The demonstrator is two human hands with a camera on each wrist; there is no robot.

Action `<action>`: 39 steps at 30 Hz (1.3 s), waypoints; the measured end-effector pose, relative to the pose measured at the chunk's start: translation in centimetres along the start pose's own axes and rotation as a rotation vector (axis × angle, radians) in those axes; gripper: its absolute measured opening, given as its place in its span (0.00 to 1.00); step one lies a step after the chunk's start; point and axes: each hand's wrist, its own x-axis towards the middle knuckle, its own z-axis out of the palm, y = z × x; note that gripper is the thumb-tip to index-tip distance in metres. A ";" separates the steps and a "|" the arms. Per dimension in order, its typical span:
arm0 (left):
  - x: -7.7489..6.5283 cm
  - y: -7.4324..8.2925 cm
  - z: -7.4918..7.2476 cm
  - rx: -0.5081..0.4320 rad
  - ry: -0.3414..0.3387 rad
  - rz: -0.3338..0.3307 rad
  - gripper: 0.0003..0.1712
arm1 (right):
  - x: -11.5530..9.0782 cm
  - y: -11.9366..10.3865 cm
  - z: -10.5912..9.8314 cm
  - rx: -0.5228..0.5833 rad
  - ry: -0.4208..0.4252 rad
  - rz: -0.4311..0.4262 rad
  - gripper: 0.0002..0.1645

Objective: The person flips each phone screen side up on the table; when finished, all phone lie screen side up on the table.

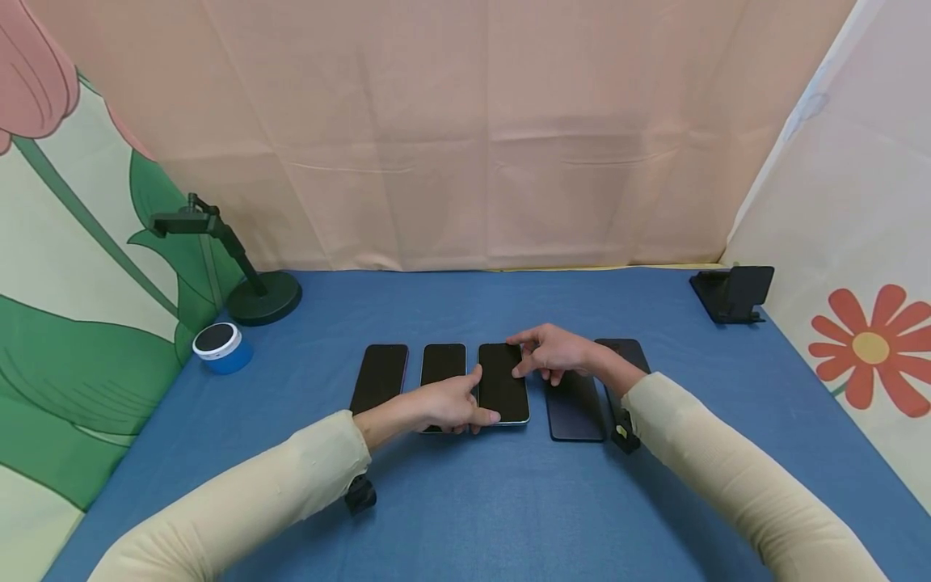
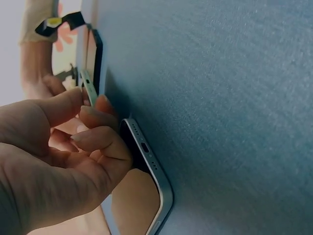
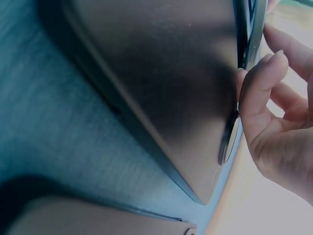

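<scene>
Several phones lie in a row on the blue tabletop. The middle smartphone (image 1: 502, 380) has a dark screen facing up and a pale edge. At its lower left corner, my left hand (image 1: 449, 402) pinches it, thumb over the screen side. My right hand (image 1: 556, 353) grips its upper right part, forefinger at the top edge and thumb at the side. Under my left hand lies a second phone (image 1: 442, 365), partly covered; its charging port shows in the left wrist view. Beneath the right hand is a dark phone (image 1: 576, 411), back up, its camera bump (image 3: 230, 139) visible.
A far-left phone (image 1: 378, 373) and a far-right phone (image 1: 627, 351) end the row, partly behind the forearms. A dark green stand (image 1: 263, 299) and a blue-and-white round container (image 1: 222, 347) stand left. A black folding stand (image 1: 735, 295) sits at the back right.
</scene>
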 end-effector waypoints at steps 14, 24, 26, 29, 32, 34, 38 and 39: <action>0.1 0.7 0.1 0.033 0.002 -0.065 0.57 | -0.3 -0.5 0.0 -0.034 -0.005 0.006 0.41; -0.4 1.2 0.1 0.507 0.232 -0.018 0.53 | -0.4 -0.5 0.1 -0.045 0.006 0.002 0.42; -0.6 1.2 0.6 0.638 0.288 -0.003 0.51 | -0.4 -0.4 0.1 -0.048 0.007 -0.003 0.41; -0.6 0.8 1.3 0.774 0.338 0.021 0.48 | -0.5 -0.4 0.1 -0.053 0.011 -0.005 0.41; -0.4 0.4 1.7 0.854 0.363 0.054 0.47 | -0.5 -0.4 0.1 -0.058 0.015 -0.009 0.40; -0.3 0.2 1.9 0.882 0.375 0.067 0.48 | -0.5 -0.5 0.1 -0.062 0.017 -0.008 0.40; -0.3 0.2 2.1 0.913 0.388 0.073 0.49 | -0.5 -0.5 0.1 -0.069 0.017 -0.006 0.41; -0.3 0.2 2.1 0.916 0.389 0.074 0.49 | -0.5 -0.6 0.1 -0.069 0.016 -0.005 0.41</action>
